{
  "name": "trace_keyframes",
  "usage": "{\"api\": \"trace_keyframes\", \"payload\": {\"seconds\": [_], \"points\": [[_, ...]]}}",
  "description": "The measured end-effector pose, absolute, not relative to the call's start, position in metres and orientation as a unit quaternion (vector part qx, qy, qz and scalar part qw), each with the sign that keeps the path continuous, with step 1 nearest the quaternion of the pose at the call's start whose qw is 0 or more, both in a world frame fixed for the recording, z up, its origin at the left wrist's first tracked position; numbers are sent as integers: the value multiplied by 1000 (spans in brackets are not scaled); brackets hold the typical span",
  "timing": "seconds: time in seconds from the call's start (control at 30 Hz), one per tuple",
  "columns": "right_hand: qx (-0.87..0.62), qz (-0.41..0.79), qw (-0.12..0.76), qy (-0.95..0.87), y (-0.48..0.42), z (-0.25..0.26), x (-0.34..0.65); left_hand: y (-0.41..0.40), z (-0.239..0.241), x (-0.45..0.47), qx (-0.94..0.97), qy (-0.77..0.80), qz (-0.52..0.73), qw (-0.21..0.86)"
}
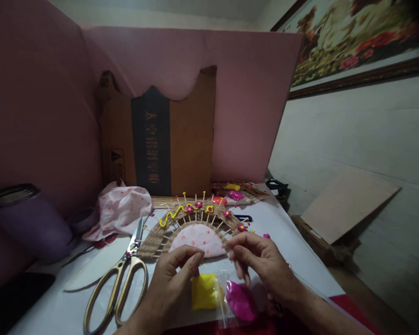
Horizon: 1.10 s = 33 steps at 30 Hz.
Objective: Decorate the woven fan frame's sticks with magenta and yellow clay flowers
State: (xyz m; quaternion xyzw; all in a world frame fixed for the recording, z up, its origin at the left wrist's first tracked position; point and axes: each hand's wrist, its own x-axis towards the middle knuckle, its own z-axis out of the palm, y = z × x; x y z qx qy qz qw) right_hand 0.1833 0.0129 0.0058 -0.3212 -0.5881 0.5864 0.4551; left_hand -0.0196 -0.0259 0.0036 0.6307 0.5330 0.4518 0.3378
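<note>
Past hands (172,281) (263,260): half-rd wvn frame (199,212)

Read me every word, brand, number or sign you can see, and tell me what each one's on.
No words or numbers are readable.
Cardboard, dark stripe: a column of characters, too blurred to read.
Cardboard, lower left: a triangle sign, with print below too blurred to read.
Framed picture, left corner: faint marks, too small to tell.
</note>
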Motion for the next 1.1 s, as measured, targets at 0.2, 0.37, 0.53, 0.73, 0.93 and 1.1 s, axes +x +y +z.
{"api": "trace_keyframes", "payload": {"seconds": [0.2,0.37,0.53,0.73,0.93,1.1], "points": [[-340,569,431,-613,11,7,184,-29,11,-17,646,530,456,307],[-345,556,467,-595,15,1,183,-30,12,-21,655,543,447,276],[-353,561,438,-607,12,3,185,-29,9,-24,734,507,388,232],[-306,402,354,-787,-3,17,184,-31,-3,-17,846,458,219,163],[-330,217,237,-887,-5,10,180,-26,7,-27,788,544,286,20],[-364,344,372,-782,-7,13,180,-36,17,-27,800,468,362,99]]}}
